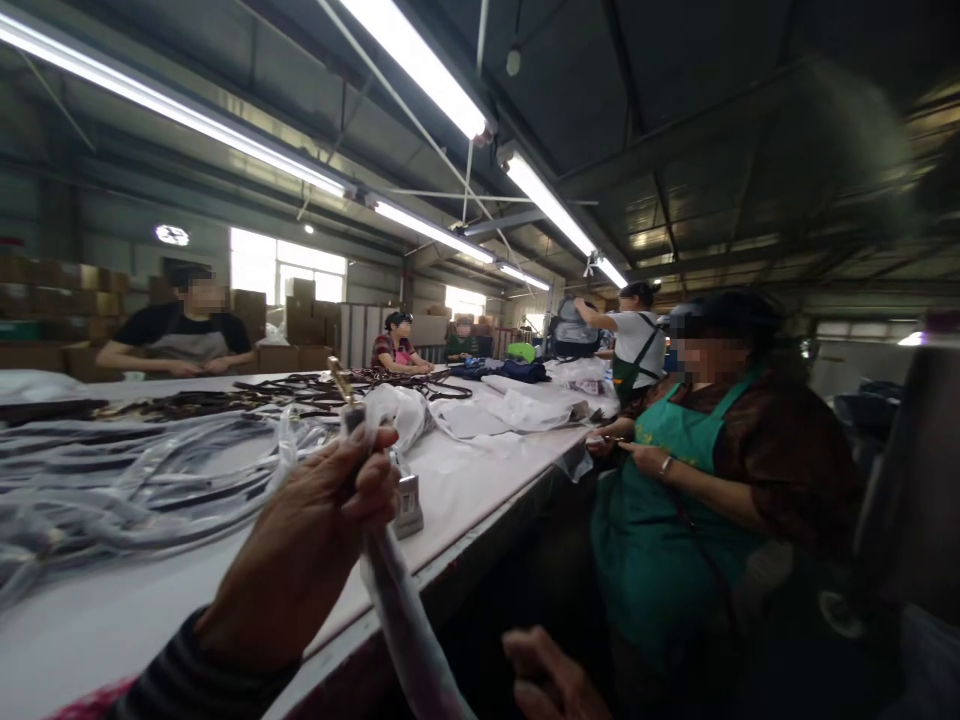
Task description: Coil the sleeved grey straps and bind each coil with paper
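My left hand [307, 545] is raised over the table's front edge, closed around the upper end of a dark strap. A gold-coloured metal clasp [341, 382] sticks up above the fingers. Below the grip the strap hangs down inside a clear plastic sleeve [412, 640] past the edge. Low in the view, to the right of the sleeve, is my right hand [555, 680], partly cut off by the frame. Its fingers are slightly bent and apart, with nothing seen between them. Just behind my left hand stands a small grey box-like item with a label [409, 505].
Plastic-wrapped straps [150, 490] cover the left of the long white table [457, 490], with dark straps [360, 378] behind them. White plastic bags [510, 408] lie farther back. A co-worker in a green apron [675, 530] sits close on the right; several others work around the table.
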Demonstrator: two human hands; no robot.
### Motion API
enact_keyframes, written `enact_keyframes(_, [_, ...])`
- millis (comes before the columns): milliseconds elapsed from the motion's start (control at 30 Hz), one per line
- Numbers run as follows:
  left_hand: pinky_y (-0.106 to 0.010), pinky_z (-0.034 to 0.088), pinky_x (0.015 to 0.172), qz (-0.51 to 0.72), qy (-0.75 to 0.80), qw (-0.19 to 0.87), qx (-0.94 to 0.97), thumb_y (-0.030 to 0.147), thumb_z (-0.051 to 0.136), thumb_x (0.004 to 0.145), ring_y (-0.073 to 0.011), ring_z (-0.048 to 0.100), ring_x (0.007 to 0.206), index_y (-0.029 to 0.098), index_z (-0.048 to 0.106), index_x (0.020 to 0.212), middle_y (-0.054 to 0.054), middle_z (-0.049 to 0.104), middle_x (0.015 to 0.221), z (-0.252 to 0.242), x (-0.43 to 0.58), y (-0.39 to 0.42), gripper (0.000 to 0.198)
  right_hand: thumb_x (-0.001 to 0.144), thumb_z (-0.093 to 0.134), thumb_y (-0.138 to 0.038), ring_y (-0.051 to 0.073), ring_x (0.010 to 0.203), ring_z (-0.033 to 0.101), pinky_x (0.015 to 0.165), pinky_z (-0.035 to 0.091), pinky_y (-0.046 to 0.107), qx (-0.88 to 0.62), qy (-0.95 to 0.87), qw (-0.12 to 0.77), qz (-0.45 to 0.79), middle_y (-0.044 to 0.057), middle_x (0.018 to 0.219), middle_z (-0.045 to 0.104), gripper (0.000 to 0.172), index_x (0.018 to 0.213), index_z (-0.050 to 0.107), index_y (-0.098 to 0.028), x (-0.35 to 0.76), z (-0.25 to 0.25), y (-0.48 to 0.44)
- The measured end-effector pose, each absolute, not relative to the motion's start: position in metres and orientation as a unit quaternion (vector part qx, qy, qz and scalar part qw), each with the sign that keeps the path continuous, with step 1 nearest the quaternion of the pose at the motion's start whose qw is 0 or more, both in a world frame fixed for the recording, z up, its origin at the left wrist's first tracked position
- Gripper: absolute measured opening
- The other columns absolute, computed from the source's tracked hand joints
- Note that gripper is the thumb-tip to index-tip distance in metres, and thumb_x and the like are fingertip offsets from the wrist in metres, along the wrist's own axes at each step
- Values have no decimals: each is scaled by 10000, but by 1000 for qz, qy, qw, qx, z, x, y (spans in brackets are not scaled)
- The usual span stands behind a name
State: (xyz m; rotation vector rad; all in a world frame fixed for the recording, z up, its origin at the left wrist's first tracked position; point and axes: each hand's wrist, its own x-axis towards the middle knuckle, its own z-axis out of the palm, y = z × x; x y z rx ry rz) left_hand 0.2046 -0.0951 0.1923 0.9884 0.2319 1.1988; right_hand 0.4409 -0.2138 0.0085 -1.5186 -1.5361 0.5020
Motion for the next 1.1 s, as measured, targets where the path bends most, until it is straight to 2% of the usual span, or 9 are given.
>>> enact_keyframes(67, [-133, 348, 402, 543, 96, 719, 423, 111, 498, 977, -33, 314, 445, 76, 687, 911, 53, 401, 608, 190, 211, -95, 203, 905, 517, -690, 297, 1095, 633, 879, 526, 410, -503, -637, 513, 278, 132, 1180, 674, 612, 1282, 637, -223, 418, 28, -189])
enact_keyframes(167, [-138, 331, 399, 577, 94, 711, 391, 96, 426, 1004, -32, 328, 428, 63, 660, 868, 51, 415, 592, 187, 207, -83, 273, 934, 532, -631, 185, 709, 656, 620, 513, 279, -345, -624, 521, 469, 95, 838, 690, 541, 1083, 675, -130, 368, 53, -163])
enact_keyframes(300, [-157, 330, 388, 614, 141, 705, 325, 115, 387, 1019, -43, 348, 402, 76, 623, 837, 55, 427, 570, 174, 183, -62, 301, 961, 528, -593, 40, 355, 318, 359, 203, 169, -331, -561, 524, 548, -45, 508, 490, 484, 926, 634, -122, 326, 63, -156])
enact_keyframes(500, [-249, 558, 621, 599, 247, 666, 369, 198, 552, 970, -136, 644, 641, 112, 664, 925, -48, 666, 737, 139, 146, -52, 148, 920, 553, -641, 34, 358, 246, 356, 131, 181, -410, -566, 483, 528, -79, 449, 390, 526, 845, 630, -127, 339, 60, -154])
enact_keyframes(667, [-291, 576, 660, 550, 315, 624, 457, 265, 789, 800, -181, 683, 732, 138, 689, 890, -53, 716, 845, 126, 107, -53, 185, 910, 618, -592, 27, 369, 274, 349, 123, 179, -440, -569, 468, 514, -93, 505, 338, 461, 817, 608, -140, 358, 62, -151])
enact_keyframes(767, [-344, 579, 689, 510, 289, 636, 502, 400, 744, 852, -244, 702, 836, 146, 678, 936, -78, 722, 882, 123, 97, -56, 276, 918, 615, -580, 20, 373, 268, 356, 107, 185, -448, -573, 477, 493, -85, 510, 348, 473, 792, 621, -125, 361, 67, -149])
enact_keyframes(967, [-450, 488, 940, 450, 219, 702, 506, 505, 647, 914, -317, 597, 1221, 229, 532, 1327, -143, 674, 1274, 102, 155, -86, 510, 918, 604, -599, 30, 352, 190, 361, 139, 184, -355, -471, 647, 483, -104, 437, 340, 458, 864, 645, -146, 348, 105, -149])
enact_keyframes(1067, [-383, 467, 941, 364, 84, 743, 555, 436, 876, 684, -309, 605, 1162, 229, 588, 1329, -105, 696, 1211, 68, 212, -113, 737, 882, 684, -544, 41, 396, 282, 396, 244, 174, -298, -431, 708, 474, -86, 516, 413, 375, 894, 629, -174, 341, 134, -152])
enact_keyframes(1100, [-360, 481, 880, 331, 67, 747, 573, 414, 901, 639, -299, 638, 1057, 205, 665, 1229, -88, 720, 1096, 55, 228, -122, 669, 860, 721, -509, 45, 420, 318, 416, 279, 174, -286, -423, 721, 469, -78, 552, 440, 343, 884, 615, -184, 342, 143, -154])
